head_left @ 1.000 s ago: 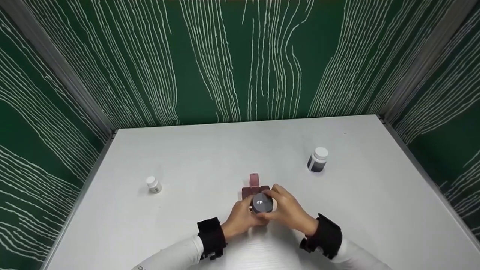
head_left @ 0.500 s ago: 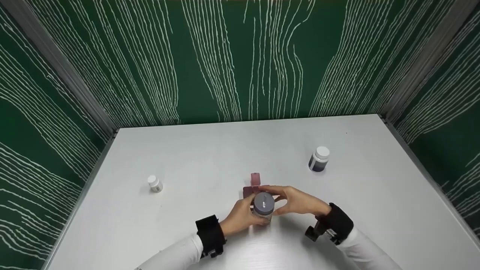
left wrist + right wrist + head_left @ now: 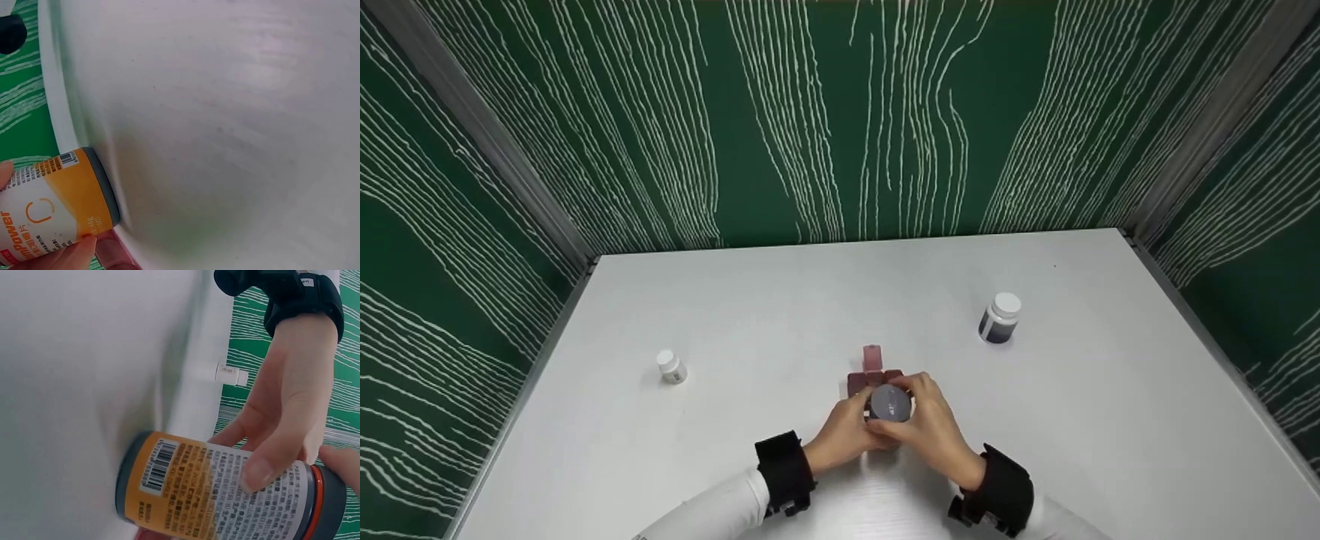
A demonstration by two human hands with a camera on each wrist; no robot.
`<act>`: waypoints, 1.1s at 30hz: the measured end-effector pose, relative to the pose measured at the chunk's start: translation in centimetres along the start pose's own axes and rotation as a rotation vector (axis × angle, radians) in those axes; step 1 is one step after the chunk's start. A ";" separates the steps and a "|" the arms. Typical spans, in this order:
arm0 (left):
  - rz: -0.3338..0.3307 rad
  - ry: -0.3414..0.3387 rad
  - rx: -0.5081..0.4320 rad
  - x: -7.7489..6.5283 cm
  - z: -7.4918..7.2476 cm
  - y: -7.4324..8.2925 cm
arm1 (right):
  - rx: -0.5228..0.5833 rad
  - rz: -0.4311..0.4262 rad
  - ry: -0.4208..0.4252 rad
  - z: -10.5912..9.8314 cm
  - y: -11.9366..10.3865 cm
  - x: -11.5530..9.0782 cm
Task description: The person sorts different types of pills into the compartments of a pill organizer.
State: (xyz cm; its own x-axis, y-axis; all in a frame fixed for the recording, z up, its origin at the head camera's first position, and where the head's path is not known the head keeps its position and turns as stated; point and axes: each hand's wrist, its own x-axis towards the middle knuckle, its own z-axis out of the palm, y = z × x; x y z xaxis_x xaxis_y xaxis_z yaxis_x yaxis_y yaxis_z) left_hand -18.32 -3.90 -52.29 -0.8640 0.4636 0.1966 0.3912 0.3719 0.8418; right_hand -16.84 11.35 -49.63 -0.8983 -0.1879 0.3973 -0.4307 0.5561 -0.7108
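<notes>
A supplement bottle (image 3: 208,489) with an orange and white label stands in front of me, seen from above in the head view. My left hand (image 3: 838,435) grips its body, with the thumb across the label in the right wrist view. My right hand (image 3: 936,431) grips the grey lid (image 3: 889,403), thumb at the near side and fingers at the far side. Just behind the bottle lies a dark red pill organizer (image 3: 856,383), partly hidden by the bottle and my right hand. One pinkish flap (image 3: 872,358) of it sticks out toward the back.
A small white bottle (image 3: 671,367) stands at the left of the white table (image 3: 765,307). At the back right is a larger white bottle (image 3: 1000,318) with a dark label. Green walls with white lines (image 3: 765,150) enclose the back and sides.
Half a second ago my right hand had turned and loosened its fingers at the lid; now it has swung back round it. My left hand has stayed on the bottle.
</notes>
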 end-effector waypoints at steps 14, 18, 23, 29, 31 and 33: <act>-0.019 -0.027 -0.074 0.2 0.0 0.0 | 0.452 -0.017 -0.626 -3.5 3.3 2.5; -0.018 -0.027 -0.063 0.1 0.0 0.0 | 0.500 -0.059 -0.706 -3.7 3.6 2.9; 0.006 -0.006 -0.015 0.1 -0.1 0.0 | 0.181 -0.105 -0.396 -2.9 2.3 1.2; -0.004 0.013 0.022 0.1 -0.1 0.2 | -0.068 -0.139 -0.074 -1.3 1.1 0.0; 0.000 0.019 0.047 0.1 -0.1 0.3 | -0.021 -0.136 -0.061 -1.3 1.1 0.1; 0.003 0.022 0.056 0.1 -0.1 0.4 | 0.053 -0.121 -0.094 -1.6 1.2 0.3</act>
State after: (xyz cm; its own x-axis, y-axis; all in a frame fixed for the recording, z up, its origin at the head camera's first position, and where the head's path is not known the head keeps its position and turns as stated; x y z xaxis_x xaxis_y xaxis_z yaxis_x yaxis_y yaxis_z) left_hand -18.26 -3.79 -51.90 -0.8691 0.4474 0.2109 0.4108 0.4154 0.8116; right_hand -17.45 13.23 -49.45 -0.8424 -0.3277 0.4277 -0.5384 0.4815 -0.6916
